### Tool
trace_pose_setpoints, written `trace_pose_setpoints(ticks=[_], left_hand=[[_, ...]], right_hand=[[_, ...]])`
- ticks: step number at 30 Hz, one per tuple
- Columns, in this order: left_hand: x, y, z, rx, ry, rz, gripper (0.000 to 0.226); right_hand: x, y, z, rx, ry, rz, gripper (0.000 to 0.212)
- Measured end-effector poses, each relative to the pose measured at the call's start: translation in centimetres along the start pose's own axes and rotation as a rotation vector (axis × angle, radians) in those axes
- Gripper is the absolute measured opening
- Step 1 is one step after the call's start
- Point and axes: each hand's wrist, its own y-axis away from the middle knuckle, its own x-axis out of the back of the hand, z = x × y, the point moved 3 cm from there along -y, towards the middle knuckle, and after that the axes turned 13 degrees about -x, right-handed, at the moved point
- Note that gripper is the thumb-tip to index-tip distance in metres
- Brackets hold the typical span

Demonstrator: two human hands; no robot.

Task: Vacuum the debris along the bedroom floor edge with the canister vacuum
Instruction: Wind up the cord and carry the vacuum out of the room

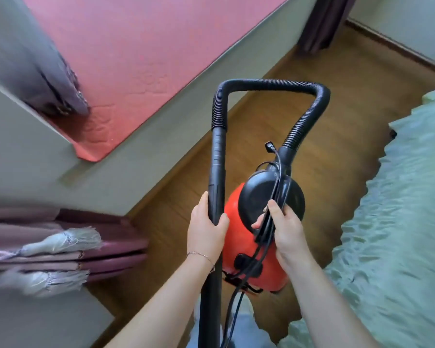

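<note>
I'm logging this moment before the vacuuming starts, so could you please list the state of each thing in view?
left hand: closed around the wand
right hand: gripping the bundled power cord
wand: upright, held
hose: arched from wand to canister
power cord: coiled, plug loose, not plugged in
canister vacuum: lifted, carried

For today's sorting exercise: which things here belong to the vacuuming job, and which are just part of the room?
Belong to the job:
vacuum
hose
wand, in the left hand
cord, in the right hand
floor

Just there:
curtains
bedspread
pink blind
</note>
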Motion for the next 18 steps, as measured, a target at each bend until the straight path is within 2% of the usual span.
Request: trace_pose_setpoints(ticks=[6,18], left_hand=[[0.3,-2.3,11.8,-0.193,-0.011,-0.052,0.057],[-8.5,-13.2,26.4,-0.293,-0.065,-0.086,0.057]], right_hand=[[2.5,3.4,-8.9,0.065,-0.081,0.053,0.027],[14.7,-2.7,-23.0,0.107,-0.145,0.113,0.024]])
